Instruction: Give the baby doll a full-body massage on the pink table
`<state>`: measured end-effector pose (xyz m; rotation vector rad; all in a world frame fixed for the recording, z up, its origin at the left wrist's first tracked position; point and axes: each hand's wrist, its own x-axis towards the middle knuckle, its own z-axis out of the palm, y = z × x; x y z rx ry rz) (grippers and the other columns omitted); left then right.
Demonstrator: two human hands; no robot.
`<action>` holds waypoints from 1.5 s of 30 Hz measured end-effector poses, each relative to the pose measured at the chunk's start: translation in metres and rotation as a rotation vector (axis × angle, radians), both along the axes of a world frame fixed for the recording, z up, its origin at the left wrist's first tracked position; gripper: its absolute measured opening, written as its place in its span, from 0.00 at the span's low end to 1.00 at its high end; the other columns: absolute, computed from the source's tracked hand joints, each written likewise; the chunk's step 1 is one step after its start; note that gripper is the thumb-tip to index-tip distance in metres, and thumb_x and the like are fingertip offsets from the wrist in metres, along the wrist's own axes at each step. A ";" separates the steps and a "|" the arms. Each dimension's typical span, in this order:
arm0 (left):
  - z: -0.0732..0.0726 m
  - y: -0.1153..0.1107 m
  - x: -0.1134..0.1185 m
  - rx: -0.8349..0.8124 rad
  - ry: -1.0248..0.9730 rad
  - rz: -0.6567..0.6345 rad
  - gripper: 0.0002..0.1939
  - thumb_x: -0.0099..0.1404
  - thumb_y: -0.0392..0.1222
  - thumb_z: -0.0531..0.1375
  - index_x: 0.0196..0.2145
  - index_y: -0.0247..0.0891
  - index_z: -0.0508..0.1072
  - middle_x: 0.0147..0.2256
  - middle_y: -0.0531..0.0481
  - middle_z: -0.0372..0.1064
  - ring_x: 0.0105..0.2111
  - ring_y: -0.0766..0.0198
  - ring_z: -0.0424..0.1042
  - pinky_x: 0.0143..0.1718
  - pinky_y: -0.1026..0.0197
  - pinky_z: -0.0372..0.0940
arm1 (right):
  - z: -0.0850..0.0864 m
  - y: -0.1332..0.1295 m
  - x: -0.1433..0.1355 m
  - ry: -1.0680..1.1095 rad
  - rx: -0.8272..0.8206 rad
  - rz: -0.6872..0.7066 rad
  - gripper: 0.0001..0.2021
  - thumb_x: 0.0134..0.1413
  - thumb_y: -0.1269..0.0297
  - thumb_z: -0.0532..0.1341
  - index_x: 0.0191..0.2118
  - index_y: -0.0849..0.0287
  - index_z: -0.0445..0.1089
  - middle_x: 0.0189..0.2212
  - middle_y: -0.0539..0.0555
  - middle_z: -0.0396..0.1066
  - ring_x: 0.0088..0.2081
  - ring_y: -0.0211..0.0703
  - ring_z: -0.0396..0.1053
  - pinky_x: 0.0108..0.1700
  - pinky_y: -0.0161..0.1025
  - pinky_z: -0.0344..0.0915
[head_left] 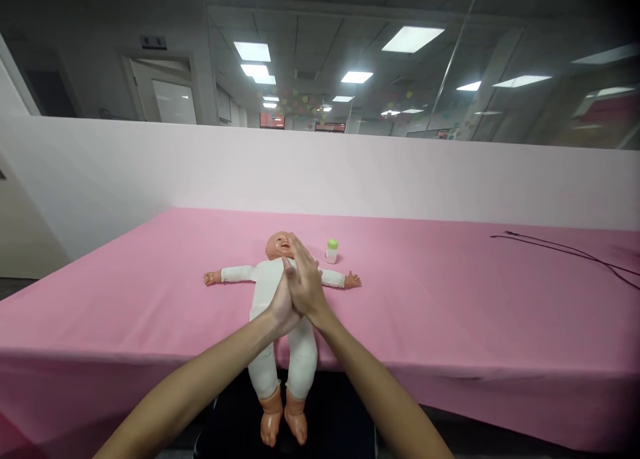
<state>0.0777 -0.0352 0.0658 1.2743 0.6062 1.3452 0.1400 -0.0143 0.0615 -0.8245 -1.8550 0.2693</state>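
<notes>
A baby doll (pixel 265 289) with a white cloth body lies face up on the pink-covered table (pixel 430 299), its arms spread and its feet hanging past the front edge. Above its torso, my left hand (pixel 284 302) and my right hand (pixel 306 282) are pressed palm to palm. The right hand's fingers are stretched out and point up and away; most of the left fingers are hidden behind them. No object shows between the palms. A small bottle (pixel 331 252) with a green lid stands upright beside the doll's head, near its outstretched arm.
Thin black cables (pixel 565 247) lie on the table at the far right. A white low wall (pixel 350 176) with glass above it runs along the table's back edge. Below the doll's feet is a dark seat or lap (pixel 335 412).
</notes>
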 end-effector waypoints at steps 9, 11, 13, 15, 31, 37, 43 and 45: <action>-0.033 0.056 -0.086 0.120 0.516 0.288 0.45 0.73 0.73 0.39 0.71 0.38 0.61 0.74 0.41 0.48 0.75 0.52 0.41 0.75 0.49 0.37 | -0.042 0.064 0.050 -0.358 -0.334 -0.145 0.46 0.69 0.32 0.41 0.74 0.68 0.51 0.74 0.68 0.49 0.75 0.58 0.45 0.75 0.56 0.41; -0.059 0.071 -0.102 0.127 0.810 0.345 0.45 0.73 0.71 0.41 0.71 0.33 0.58 0.74 0.36 0.45 0.75 0.49 0.40 0.74 0.46 0.36 | -0.055 0.069 0.056 -0.477 -0.351 -0.156 0.43 0.70 0.35 0.42 0.72 0.68 0.56 0.72 0.69 0.55 0.73 0.59 0.52 0.74 0.55 0.45; -0.080 0.078 -0.119 0.150 1.068 0.365 0.44 0.74 0.68 0.42 0.71 0.30 0.57 0.74 0.32 0.45 0.75 0.46 0.43 0.74 0.42 0.38 | -0.063 0.072 0.063 -0.547 -0.335 -0.203 0.36 0.73 0.40 0.43 0.68 0.67 0.62 0.67 0.69 0.64 0.69 0.58 0.60 0.71 0.53 0.51; -0.094 0.079 -0.137 0.207 1.276 0.412 0.40 0.75 0.64 0.42 0.70 0.31 0.59 0.72 0.31 0.51 0.74 0.44 0.48 0.73 0.39 0.39 | -0.067 0.072 0.074 -0.618 -0.298 -0.302 0.31 0.74 0.45 0.45 0.62 0.66 0.68 0.61 0.70 0.70 0.64 0.59 0.66 0.69 0.54 0.53; -0.086 0.076 -0.131 0.238 1.241 0.313 0.39 0.76 0.61 0.43 0.73 0.30 0.54 0.74 0.35 0.43 0.75 0.48 0.43 0.72 0.45 0.44 | -0.069 0.069 0.072 -0.501 -0.371 -0.152 0.36 0.72 0.41 0.44 0.71 0.63 0.59 0.71 0.67 0.58 0.72 0.59 0.54 0.72 0.57 0.49; -0.098 0.069 -0.166 0.331 1.478 0.479 0.34 0.76 0.58 0.46 0.70 0.35 0.62 0.72 0.36 0.52 0.74 0.45 0.48 0.72 0.41 0.41 | -0.073 0.068 0.096 -0.684 -0.246 -0.358 0.24 0.74 0.52 0.49 0.58 0.65 0.69 0.60 0.69 0.71 0.62 0.60 0.66 0.66 0.53 0.56; -0.096 0.065 -0.190 0.315 1.607 0.680 0.34 0.74 0.58 0.51 0.68 0.34 0.64 0.70 0.32 0.56 0.71 0.39 0.52 0.70 0.36 0.41 | -0.062 0.061 0.116 -0.750 -0.236 -0.458 0.19 0.74 0.53 0.50 0.51 0.59 0.73 0.54 0.66 0.74 0.59 0.60 0.67 0.63 0.56 0.56; -0.095 0.065 -0.197 0.328 1.619 0.710 0.32 0.73 0.58 0.52 0.67 0.35 0.66 0.70 0.33 0.58 0.71 0.37 0.52 0.70 0.36 0.42 | -0.056 0.060 0.126 -0.756 -0.280 -0.428 0.18 0.75 0.58 0.48 0.50 0.58 0.74 0.53 0.64 0.75 0.58 0.57 0.68 0.61 0.52 0.58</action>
